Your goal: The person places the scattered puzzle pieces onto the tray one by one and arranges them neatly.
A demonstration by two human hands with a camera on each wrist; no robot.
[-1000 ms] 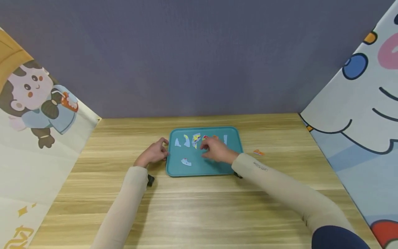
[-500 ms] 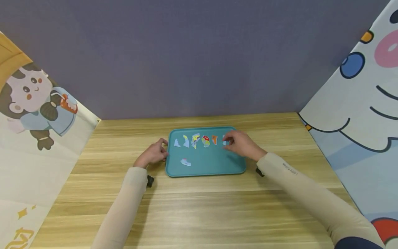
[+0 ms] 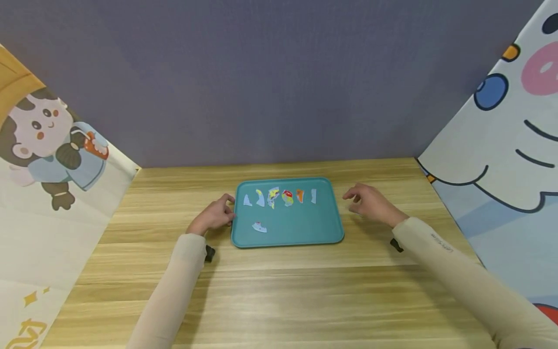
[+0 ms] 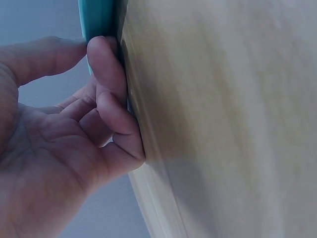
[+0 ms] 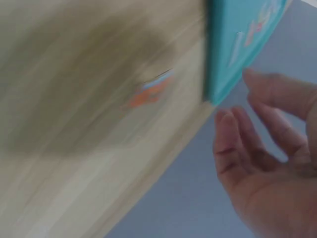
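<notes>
A teal tray (image 3: 305, 234) lies on the wooden table. In a row along its far half lie several irregular picture pieces, among them an orange piece (image 3: 300, 196), a red-and-yellow piece (image 3: 287, 198) and a narrow pale strip (image 3: 314, 196). One more pale piece (image 3: 259, 227) sits nearer the front left. My left hand (image 3: 213, 214) holds the tray's left edge with bent fingers and thumb at the rim. My right hand (image 3: 372, 203) hovers just right of the tray, fingers loosely bent, nothing between them. An orange-and-blue piece (image 5: 151, 89) lies on the table below it, hidden in the head view.
A grey-blue partition (image 3: 279, 87) rises behind the wooden table (image 3: 279, 291). Cartoon-printed panels stand at the left (image 3: 56, 194) and right (image 3: 492, 160). Dark wrist cameras hang under both sleeves.
My right hand has moved right, from over the tray to the table beside it, covering the loose orange piece in the head view. The left hand stays at the tray edge.
</notes>
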